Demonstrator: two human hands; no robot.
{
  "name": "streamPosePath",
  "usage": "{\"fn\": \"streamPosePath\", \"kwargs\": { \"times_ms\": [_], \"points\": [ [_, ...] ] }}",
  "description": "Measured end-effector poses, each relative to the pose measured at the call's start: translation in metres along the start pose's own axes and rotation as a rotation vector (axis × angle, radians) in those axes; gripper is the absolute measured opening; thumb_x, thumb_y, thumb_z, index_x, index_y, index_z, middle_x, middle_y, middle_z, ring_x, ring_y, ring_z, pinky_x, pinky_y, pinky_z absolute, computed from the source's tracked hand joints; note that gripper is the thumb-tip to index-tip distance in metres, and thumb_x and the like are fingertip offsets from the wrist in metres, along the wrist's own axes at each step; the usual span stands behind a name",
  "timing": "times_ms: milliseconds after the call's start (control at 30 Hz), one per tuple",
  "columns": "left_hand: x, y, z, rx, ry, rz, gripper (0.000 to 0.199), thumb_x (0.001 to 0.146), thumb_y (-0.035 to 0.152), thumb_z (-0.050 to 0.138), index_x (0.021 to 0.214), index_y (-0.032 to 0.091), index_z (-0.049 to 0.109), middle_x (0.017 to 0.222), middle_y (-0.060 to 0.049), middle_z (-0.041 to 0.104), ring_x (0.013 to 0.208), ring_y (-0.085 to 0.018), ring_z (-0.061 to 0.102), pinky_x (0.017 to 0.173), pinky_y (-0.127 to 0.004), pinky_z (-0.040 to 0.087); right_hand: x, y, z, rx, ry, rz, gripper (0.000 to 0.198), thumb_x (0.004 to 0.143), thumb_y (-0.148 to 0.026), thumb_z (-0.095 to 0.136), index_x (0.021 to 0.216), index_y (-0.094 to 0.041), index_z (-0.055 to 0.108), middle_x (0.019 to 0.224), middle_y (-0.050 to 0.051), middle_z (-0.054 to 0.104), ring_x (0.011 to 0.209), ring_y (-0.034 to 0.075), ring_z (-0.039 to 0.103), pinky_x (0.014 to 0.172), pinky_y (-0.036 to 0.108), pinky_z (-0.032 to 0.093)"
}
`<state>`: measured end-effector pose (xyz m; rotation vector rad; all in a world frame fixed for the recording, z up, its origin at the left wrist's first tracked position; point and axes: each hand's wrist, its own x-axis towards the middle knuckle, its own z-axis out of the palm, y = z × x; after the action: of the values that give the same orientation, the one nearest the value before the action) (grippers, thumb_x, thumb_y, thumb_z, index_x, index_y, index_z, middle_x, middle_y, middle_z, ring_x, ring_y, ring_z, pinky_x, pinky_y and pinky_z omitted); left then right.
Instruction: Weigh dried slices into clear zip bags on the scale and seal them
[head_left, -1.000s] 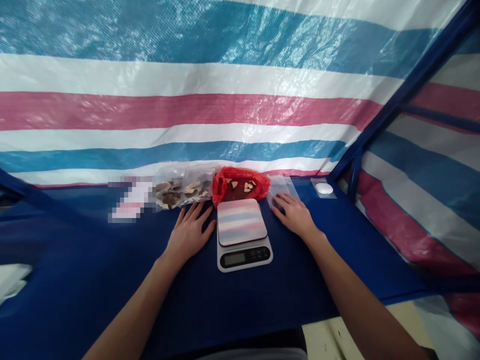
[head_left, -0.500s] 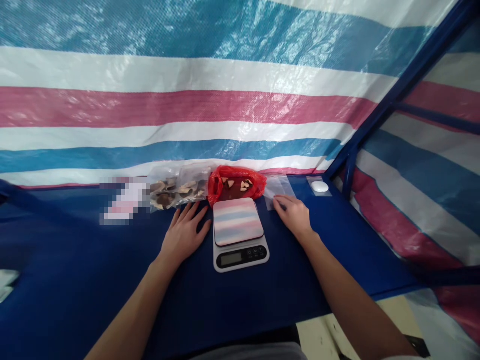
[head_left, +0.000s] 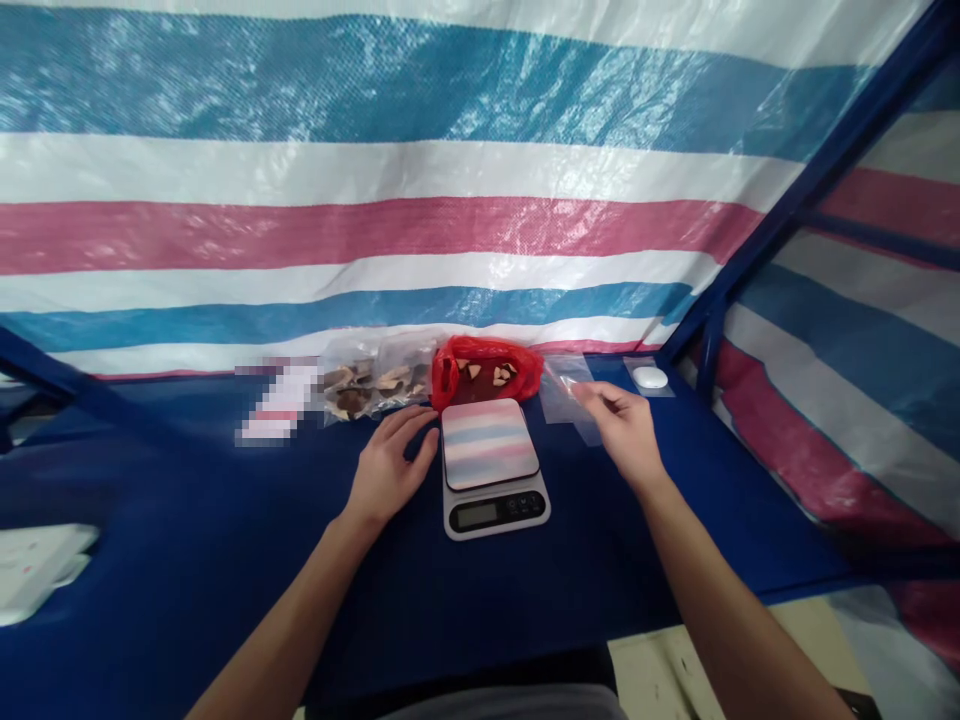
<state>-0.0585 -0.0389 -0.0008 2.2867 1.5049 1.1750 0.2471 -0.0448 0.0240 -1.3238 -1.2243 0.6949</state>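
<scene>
My right hand (head_left: 621,428) pinches the edge of a small clear plastic bag (head_left: 588,431), lifting it a little beside other flat clear bags (head_left: 556,402). My left hand (head_left: 394,462) lies open, fingers loosely stretched, just left of a white kitchen scale (head_left: 498,513). Nothing rests on the scale's shiny platform (head_left: 491,445), which mirrors the stripes. Behind the scale sits an open red plastic bag (head_left: 487,350) with pale and dark dried pieces (head_left: 502,374) inside. Clear bags of brown dried slices (head_left: 351,400) stand beyond my left fingertips.
A white oval object (head_left: 650,378) lies on a clear bag at the back right. A blurred-out paper (head_left: 281,405) is at the back left, and a white box (head_left: 37,570) at the left edge. Striped sheeting (head_left: 375,235) walls the blue table (head_left: 225,540).
My right hand has drawn a clear bag toward me and slightly right, up off the others. My left hand's fingers have curled in a little. The view has shifted slightly left.
</scene>
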Motion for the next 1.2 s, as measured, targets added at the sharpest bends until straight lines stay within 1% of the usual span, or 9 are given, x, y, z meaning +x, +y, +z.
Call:
{"fn": "streamPosePath", "kwargs": {
  "times_ms": [167,333,467,600,767,867,967,1100,1200],
  "points": [
    [0.030,0.034,0.004,-0.354,-0.064,-0.048,0.032,0.094,0.039,0.057,0.114,0.019,0.071,0.120,-0.011,0.073,0.114,-0.025,0.066,0.107,-0.041,0.048,0.002,-0.015,0.018,0.333,-0.112,0.130,0.026,0.077,-0.047,0.078,0.084,-0.022,0.079,0.084,0.003,0.078,0.082,0.024,0.072,0.076,0.036,0.056],
    [0.062,0.055,0.021,-0.743,-0.245,-0.241,0.036,0.090,0.042,0.064,0.118,0.020,0.069,0.124,-0.010,0.072,0.119,-0.026,0.065,0.108,-0.040,0.047,0.003,-0.023,0.042,0.641,-0.203,0.234,0.026,0.068,-0.045,0.082,0.081,-0.023,0.076,0.096,0.006,0.080,0.097,0.030,0.074,0.090,0.047,0.058],
    [0.069,0.055,0.030,-1.101,-0.317,-0.450,0.040,0.086,0.044,0.071,0.117,0.018,0.069,0.123,-0.011,0.072,0.116,-0.026,0.066,0.104,-0.042,0.049,0.005,-0.024,0.055,0.689,-0.209,0.242,0.029,0.064,-0.046,0.083,0.078,-0.023,0.071,0.095,0.007,0.080,0.099,0.032,0.074,0.094,0.050,0.057],
    [0.067,0.051,0.027,-1.286,-0.375,-0.616,0.039,0.080,0.040,0.079,0.110,0.017,0.072,0.115,-0.012,0.073,0.102,-0.023,0.070,0.090,-0.037,0.055,0.009,-0.019,0.064,0.649,-0.246,0.179,0.027,0.074,-0.049,0.075,0.084,-0.024,0.069,0.098,0.007,0.079,0.102,0.032,0.074,0.092,0.049,0.058],
    [0.063,0.043,0.021,-1.282,-0.295,-0.615,0.039,0.072,0.028,0.085,0.107,0.018,0.074,0.104,-0.007,0.074,0.093,-0.019,0.069,0.088,-0.034,0.054,0.011,-0.009,0.069,0.657,-0.240,0.173,0.024,0.079,-0.047,0.073,0.087,-0.024,0.073,0.096,0.005,0.080,0.098,0.028,0.075,0.092,0.046,0.059],
    [0.063,0.034,0.016,-1.166,-0.191,-0.567,0.032,0.071,0.031,0.084,0.100,0.020,0.074,0.091,-0.003,0.073,0.082,-0.016,0.067,0.078,-0.031,0.054,0.012,-0.004,0.067,0.598,-0.273,0.203,0.028,0.080,-0.050,0.073,0.091,-0.024,0.076,0.099,0.006,0.080,0.098,0.027,0.075,0.091,0.042,0.059],
    [0.067,0.022,0.004,-0.998,-0.148,-0.497,0.032,0.071,0.035,0.083,0.098,0.019,0.075,0.090,-0.003,0.074,0.079,-0.016,0.066,0.074,-0.029,0.053,0.015,-0.002,0.065,0.580,-0.329,0.250,0.036,0.078,-0.055,0.076,0.094,-0.023,0.077,0.099,0.007,0.080,0.092,0.025,0.076,0.083,0.039,0.061],
    [0.080,0.011,-0.021,-0.740,-0.168,-0.333,0.033,0.074,0.041,0.080,0.098,0.018,0.077,0.104,-0.007,0.076,0.093,-0.022,0.068,0.085,-0.033,0.055,0.026,-0.012,0.065,0.512,-0.419,0.223,0.039,0.079,-0.057,0.075,0.096,-0.022,0.078,0.096,0.007,0.080,0.086,0.022,0.076,0.080,0.036,0.062],
    [0.094,0.008,-0.039,-0.587,-0.291,-0.241,0.037,0.077,0.045,0.077,0.104,0.020,0.078,0.103,-0.007,0.077,0.089,-0.022,0.069,0.075,-0.031,0.056,0.034,-0.026,0.071,0.428,-0.541,0.167,0.036,0.083,-0.053,0.072,0.103,-0.023,0.078,0.101,0.006,0.079,0.089,0.020,0.076,0.079,0.032,0.062]
  ]
}}
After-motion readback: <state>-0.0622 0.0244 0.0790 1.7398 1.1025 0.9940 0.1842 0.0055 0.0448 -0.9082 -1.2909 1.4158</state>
